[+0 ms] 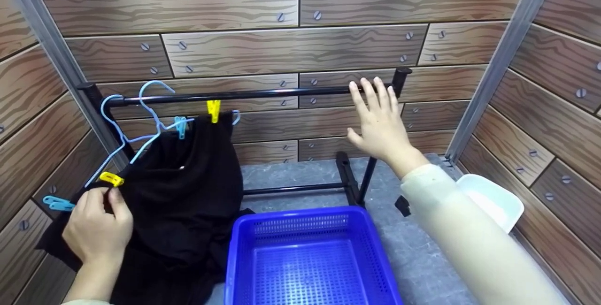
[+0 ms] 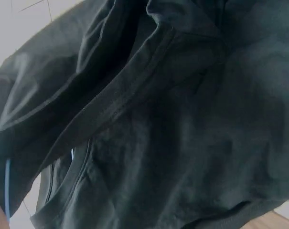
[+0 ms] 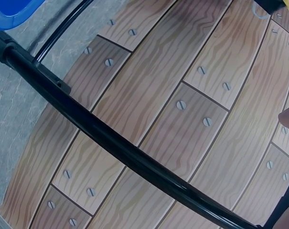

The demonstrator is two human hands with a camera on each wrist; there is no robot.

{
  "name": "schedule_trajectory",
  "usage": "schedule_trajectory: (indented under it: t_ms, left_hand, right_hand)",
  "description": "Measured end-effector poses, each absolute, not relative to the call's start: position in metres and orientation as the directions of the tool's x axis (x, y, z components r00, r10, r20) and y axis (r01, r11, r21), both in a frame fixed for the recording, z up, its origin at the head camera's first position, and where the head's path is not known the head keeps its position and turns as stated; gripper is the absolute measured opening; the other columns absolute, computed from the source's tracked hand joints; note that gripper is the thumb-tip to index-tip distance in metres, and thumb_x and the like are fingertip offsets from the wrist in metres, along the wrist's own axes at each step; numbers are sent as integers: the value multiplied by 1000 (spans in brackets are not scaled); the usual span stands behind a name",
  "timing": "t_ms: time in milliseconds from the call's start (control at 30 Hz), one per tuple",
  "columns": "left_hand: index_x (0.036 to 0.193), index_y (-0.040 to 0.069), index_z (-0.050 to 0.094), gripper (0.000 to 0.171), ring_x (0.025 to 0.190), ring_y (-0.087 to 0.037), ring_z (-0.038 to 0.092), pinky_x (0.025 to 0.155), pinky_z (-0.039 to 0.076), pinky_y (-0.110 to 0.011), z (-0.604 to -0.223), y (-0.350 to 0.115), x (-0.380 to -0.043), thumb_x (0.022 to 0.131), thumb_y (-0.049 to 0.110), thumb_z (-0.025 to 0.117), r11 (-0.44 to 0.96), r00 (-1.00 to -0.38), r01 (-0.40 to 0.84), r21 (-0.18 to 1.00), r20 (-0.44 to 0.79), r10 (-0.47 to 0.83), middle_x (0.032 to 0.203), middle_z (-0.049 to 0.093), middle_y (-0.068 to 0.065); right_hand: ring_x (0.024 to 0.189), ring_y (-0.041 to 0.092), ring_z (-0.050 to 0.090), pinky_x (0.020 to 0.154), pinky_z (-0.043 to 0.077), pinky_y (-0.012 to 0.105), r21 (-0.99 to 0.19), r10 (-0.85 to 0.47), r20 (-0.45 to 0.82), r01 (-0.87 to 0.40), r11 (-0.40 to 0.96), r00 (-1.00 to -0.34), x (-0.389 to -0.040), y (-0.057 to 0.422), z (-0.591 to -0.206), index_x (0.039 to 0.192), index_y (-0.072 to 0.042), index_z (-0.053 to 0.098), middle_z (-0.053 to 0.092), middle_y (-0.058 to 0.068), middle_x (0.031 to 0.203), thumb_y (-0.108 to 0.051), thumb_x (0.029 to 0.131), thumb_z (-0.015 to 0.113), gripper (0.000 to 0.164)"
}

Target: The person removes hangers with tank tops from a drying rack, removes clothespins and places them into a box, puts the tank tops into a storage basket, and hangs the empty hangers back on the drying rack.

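Note:
My left hand pinches the upper edge of a black garment, just below a yellow clothespin. The garment hangs from light blue hangers, whose hooks are at the left end of a black rail. A second yellow clothespin and a blue clothespin sit along its top, and another blue clothespin is left of my hand. Dark cloth fills the left wrist view. My right hand is raised with fingers spread, overlapping the rail near its right end.
A blue plastic basket stands on the grey floor, right of the garment. A pale tray lies by the right wall. The rack's right post and lower bar stand behind the basket. Wood-patterned panels enclose the space.

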State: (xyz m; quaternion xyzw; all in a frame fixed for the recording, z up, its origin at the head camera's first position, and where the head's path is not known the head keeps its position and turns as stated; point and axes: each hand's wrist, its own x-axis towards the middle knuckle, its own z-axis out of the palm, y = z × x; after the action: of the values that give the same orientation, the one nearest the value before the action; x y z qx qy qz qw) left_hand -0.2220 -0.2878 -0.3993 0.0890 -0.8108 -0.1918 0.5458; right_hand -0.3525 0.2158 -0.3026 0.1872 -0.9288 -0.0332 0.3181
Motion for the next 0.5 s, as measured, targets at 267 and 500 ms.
schedule_trajectory:
  t_ms: [267,500]
  left_hand:
    - [79,0,62,24,61,-36,52,52,32,-49,-400,-291,-221,82,23,56,896,-296,198,397,896,-332,74,59,-14]
    - [77,-5,61,29,60,-37,50,54,31,-45,-398,-288,-227,81,24,57,874,-225,329,358,928,-296,70,57,-17]
  right_hand:
    - [139,34,-4,109,-3,50,173,-374,582,-339,925,-722,-352,214,-301,148,-17,0,8,14,151,-46,78,59,96]
    - [139,34,-5,109,-4,50,171,-364,573,-328,929,-734,-352,216,-302,148,-18,-2,7,14,151,-46,78,59,97]
